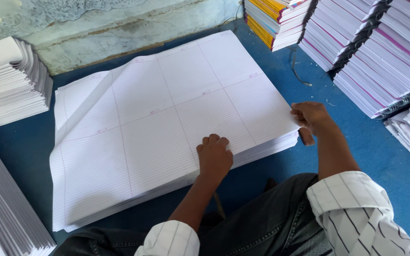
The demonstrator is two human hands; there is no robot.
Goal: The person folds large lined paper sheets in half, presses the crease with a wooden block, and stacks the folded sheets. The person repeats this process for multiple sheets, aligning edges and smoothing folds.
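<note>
A thick stack of large ruled white sheets (pixel 167 114) lies on the blue floor in front of me. My left hand (pixel 213 154) rests on the top sheet near the stack's front edge, fingers curled and pressing down. My right hand (pixel 311 116) pinches the right corner of the top sheet. A small brown block (pixel 306 136) shows just below that hand; whether it is held I cannot tell. The top sheet's left edge is lifted and folded over a little.
Piles of folded white paper stand at the left (pixel 10 78) and lower left (pixel 5 208). Stacks of bound notebooks (pixel 385 57) and yellow-covered ones (pixel 274 19) fill the upper right. A rough wall (pixel 96 28) runs behind. My knees sit at the bottom.
</note>
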